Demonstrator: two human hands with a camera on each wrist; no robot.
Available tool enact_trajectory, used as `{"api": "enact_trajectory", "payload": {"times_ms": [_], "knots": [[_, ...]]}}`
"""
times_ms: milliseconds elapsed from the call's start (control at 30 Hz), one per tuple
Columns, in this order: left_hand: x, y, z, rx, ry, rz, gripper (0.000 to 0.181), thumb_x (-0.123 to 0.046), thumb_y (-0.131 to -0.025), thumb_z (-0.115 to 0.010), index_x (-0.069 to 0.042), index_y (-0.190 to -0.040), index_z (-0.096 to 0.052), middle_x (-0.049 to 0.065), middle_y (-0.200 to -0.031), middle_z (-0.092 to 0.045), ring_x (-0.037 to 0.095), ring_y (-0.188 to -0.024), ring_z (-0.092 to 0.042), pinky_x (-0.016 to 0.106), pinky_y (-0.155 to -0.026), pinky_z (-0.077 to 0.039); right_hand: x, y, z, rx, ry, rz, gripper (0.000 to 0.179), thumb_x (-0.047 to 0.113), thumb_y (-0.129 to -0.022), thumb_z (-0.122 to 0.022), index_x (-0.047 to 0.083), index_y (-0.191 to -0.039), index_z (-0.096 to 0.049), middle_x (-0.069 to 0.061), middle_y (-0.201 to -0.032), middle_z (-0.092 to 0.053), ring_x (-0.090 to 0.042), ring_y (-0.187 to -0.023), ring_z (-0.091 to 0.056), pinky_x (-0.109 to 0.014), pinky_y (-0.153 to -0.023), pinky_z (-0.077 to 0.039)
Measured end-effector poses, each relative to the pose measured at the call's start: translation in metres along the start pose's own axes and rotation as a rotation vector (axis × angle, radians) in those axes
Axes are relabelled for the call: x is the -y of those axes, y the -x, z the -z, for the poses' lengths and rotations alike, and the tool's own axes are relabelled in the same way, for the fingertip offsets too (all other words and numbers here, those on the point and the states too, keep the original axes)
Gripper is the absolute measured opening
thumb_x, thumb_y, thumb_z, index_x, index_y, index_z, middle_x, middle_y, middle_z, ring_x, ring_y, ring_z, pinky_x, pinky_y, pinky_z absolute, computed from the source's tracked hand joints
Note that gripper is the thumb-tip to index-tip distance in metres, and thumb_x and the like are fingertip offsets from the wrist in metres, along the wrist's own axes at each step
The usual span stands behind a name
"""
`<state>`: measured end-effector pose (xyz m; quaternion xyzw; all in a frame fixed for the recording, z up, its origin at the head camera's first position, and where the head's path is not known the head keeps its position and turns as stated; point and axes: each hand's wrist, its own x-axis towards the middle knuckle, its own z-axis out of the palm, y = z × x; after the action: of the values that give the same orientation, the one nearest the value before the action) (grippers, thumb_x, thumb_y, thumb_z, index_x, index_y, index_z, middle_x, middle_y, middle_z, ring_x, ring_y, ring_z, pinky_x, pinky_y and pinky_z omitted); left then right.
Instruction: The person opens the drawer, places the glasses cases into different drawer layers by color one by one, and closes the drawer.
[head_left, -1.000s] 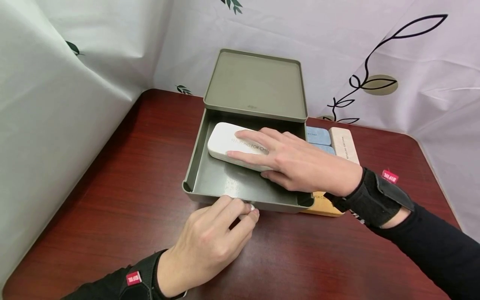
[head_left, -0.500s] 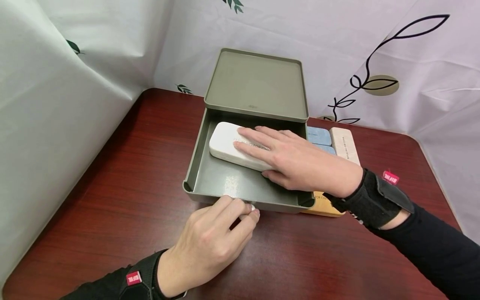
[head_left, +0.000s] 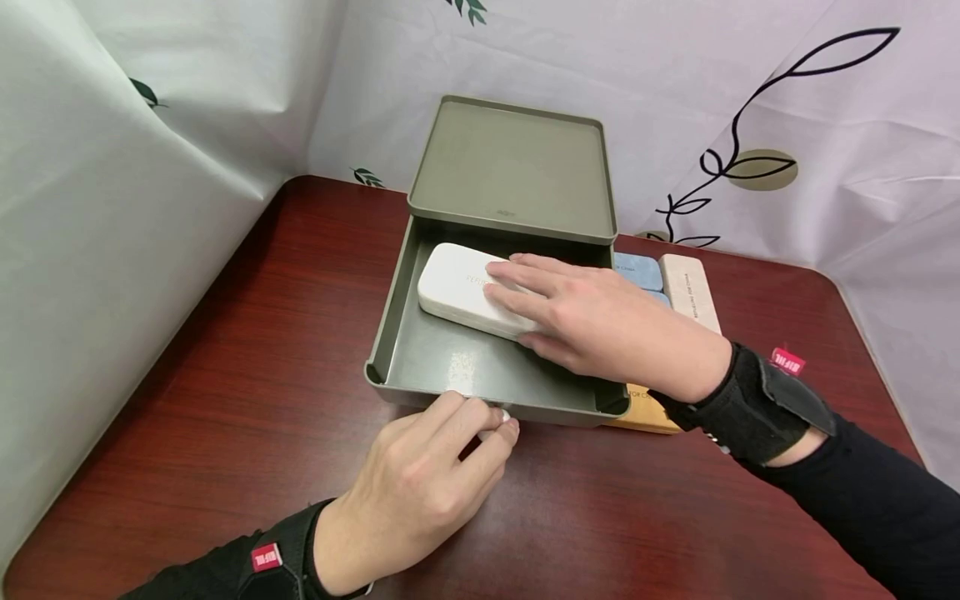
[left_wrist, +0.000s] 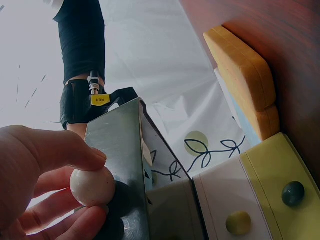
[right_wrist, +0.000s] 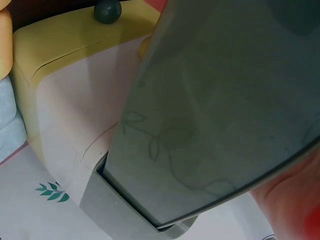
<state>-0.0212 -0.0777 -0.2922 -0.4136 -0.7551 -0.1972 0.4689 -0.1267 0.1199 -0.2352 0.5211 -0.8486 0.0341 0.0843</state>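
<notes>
A grey-green drawer (head_left: 427, 367) stands pulled out from a small drawer unit (head_left: 517, 167). My left hand (head_left: 420, 475) pinches its round white knob (left_wrist: 92, 186) between thumb and fingers. Inside the drawer lies a white glasses case (head_left: 453, 283) with rounded corners, set slightly askew. The straight fingers of my right hand (head_left: 585, 317) rest on the case's right part, with the thumb along its near side. The case's right end is hidden under that hand. In the right wrist view the drawer covers most of the hand.
Right of the unit are blue cases (head_left: 637, 271), a beige case (head_left: 688, 287) and a yellow-orange case (head_left: 645, 408). Below the open drawer, the left wrist view shows a pale drawer with a yellow knob (left_wrist: 238, 223) and a yellow-green one with a dark green knob (left_wrist: 293, 193).
My right hand has slid a little to the right along the white glasses case, baring more of its top. The left hand and the drawer have stayed in place.
</notes>
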Motion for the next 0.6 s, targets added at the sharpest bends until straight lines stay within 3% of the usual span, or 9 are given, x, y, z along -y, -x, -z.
{"api": "enact_trajectory", "payload": {"times_ms": [267,600], "knots": [[-0.0004,-0.0015,0.0001,-0.006,0.007,0.002,0.018,0.001,-0.086,-0.054,-0.005,-0.076,-0.068,0.0,-0.075,-0.058,0.009,-0.062,-0.047,0.012,-0.05,-0.04,0.0025,-0.0024,0.003,0.04,-0.018,-0.052,0.049,0.018,-0.088,-0.069,0.009,-0.135,-0.056,-0.009,-0.145,-0.051,-0.029,-0.134,-0.049,-0.042,-0.079,-0.057],[-0.0016,-0.0024,0.0008,-0.001,0.016,0.009,0.019,0.001,-0.087,-0.053,-0.005,-0.076,-0.067,0.0,-0.075,-0.058,0.009,-0.062,-0.047,0.012,-0.05,-0.04,-0.001,-0.0026,0.0018,0.024,0.029,0.008,0.05,0.01,-0.086,-0.068,0.008,-0.133,-0.056,-0.011,-0.143,-0.052,-0.03,-0.132,-0.051,-0.041,-0.078,-0.057]]}}
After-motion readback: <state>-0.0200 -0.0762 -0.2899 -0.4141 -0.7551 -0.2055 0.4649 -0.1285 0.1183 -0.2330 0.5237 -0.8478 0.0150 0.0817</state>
